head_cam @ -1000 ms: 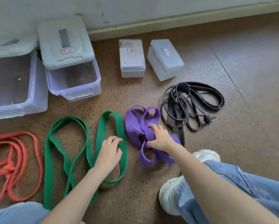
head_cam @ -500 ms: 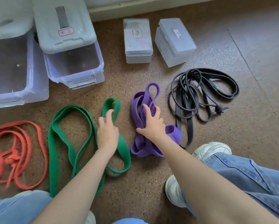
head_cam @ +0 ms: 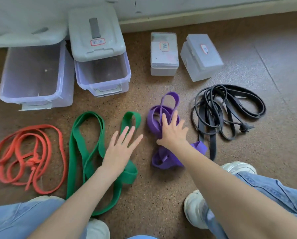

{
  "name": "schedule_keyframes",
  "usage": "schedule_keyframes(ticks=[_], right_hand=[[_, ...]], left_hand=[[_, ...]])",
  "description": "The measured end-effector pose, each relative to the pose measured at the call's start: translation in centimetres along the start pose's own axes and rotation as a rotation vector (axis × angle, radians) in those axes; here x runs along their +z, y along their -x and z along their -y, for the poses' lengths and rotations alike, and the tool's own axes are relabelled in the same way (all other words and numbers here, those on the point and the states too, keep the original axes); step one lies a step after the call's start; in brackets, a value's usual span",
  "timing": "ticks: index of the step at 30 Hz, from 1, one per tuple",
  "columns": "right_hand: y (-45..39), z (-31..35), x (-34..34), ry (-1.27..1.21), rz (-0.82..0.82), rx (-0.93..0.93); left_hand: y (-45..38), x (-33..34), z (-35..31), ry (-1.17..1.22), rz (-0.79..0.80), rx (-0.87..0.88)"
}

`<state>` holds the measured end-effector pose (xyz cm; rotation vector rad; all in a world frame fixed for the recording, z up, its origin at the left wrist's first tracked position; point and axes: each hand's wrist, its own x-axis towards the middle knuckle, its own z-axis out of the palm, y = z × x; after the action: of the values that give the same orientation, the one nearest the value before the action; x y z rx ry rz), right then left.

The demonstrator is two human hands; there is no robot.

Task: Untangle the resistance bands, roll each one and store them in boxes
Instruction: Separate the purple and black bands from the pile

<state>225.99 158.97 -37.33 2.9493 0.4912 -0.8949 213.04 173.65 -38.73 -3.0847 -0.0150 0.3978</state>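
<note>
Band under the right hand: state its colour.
Purple flat rubber band, clearest in the head view.

Soft even daylight, slight blur, wide-angle edge distortion

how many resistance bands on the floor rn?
4, in a row left to right: knotted flat red band, wide green band under the left hand, bunched purple band under the right hand, thin black band. None visibly hidden.

Orange-red band (head_cam: pixel 29 152); green band (head_cam: pixel 85 149); purple band (head_cam: pixel 161 118); black bands (head_cam: pixel 227 109); clear boxes, grey lids (head_cam: pixel 96 33), red-bordered labels; speckled brown floor (head_cam: pixel 161 195); blue jeans (head_cam: pixel 273 192).
</note>
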Motion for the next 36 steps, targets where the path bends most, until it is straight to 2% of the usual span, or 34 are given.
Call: schedule_keyframes(ticks=[1, 2, 5, 7, 9, 11, 13, 14, 15, 17, 18, 21, 25, 26, 29, 32, 34, 36], right_hand=[[-0.2, 0.0, -0.2, 0.004, 0.022, 0.011], [-0.2, 0.1, -0.2, -0.008, 0.009, 0.004], [0.9, 0.8, 0.2, -0.034, -0.232, -0.074], [1.7, 0.9, 0.7, -0.006, -0.304, -0.124], [2.4, 1.0, 0.8, 0.012, -0.293, -0.126], [2.7, 1.9, 0.1, -0.047, -0.393, -0.167], [3.1, 4.0, -0.3, -0.172, -0.462, -0.356], [3.3, 5.3, -0.2, -0.244, -0.387, -0.443], [3.6, 6.6, 0.2, -0.323, -0.222, -0.463], [3.9, 8.5, 1.5, -0.495, 0.146, -0.306], [3.7, 9.2, 2.2, -0.570, 0.251, -0.209], [4.0, 11.3, 3.9, -0.666, 0.309, -0.175], [4.9, 13.5, 5.5, -0.629, 0.351, -0.247], [5.0, 13.6, 5.6, -0.607, 0.349, -0.268], [4.8, 13.5, 5.6, -0.540, 0.316, -0.321], [5.1, 13.4, 5.4, -0.487, 0.212, -0.364], [5.1, 13.2, 5.3, -0.440, 0.077, -0.349], [4.8, 12.8, 5.2, -0.348, 0.031, -0.336]], left_hand=[[0.0, 0.4, 0.0, -0.018, 0.101, 0.057], [-0.4, 0.5, 0.2, -0.026, 0.192, 0.006], [-1.4, 0.3, 0.9, 0.096, 0.359, -0.362], [-1.9, 0.1, 1.3, 0.177, 0.421, -0.511], [-1.7, 0.1, 1.7, 0.206, 0.419, -0.559], [-0.7, 0.1, 2.0, 0.240, 0.327, -0.522], [0.8, 0.1, 2.3, 0.300, 0.168, -0.473], [1.6, 0.1, 2.5, 0.335, 0.070, -0.461], [2.3, 0.0, 2.9, 0.364, -0.018, -0.473], [3.6, 0.0, 3.8, 0.428, -0.107, -0.595], [4.0, 0.0, 4.5, 0.479, -0.111, -0.700], [4.5, 0.4, 6.6, 0.644, -0.059, -0.966], [4.4, 1.1, 8.7, 0.851, -0.074, -1.114], [4.3, 1.3, 9.3, 0.899, -0.046, -1.107], [4.1, 1.5, 9.9, 0.985, 0.085, -0.915], [2.9, 1.0, 8.6, 1.026, 0.107, -0.726], [2.2, 0.9, 7.4, 1.063, 0.053, -0.713], [2.1, 0.9, 7.0, 1.043, -0.034, -0.812]])
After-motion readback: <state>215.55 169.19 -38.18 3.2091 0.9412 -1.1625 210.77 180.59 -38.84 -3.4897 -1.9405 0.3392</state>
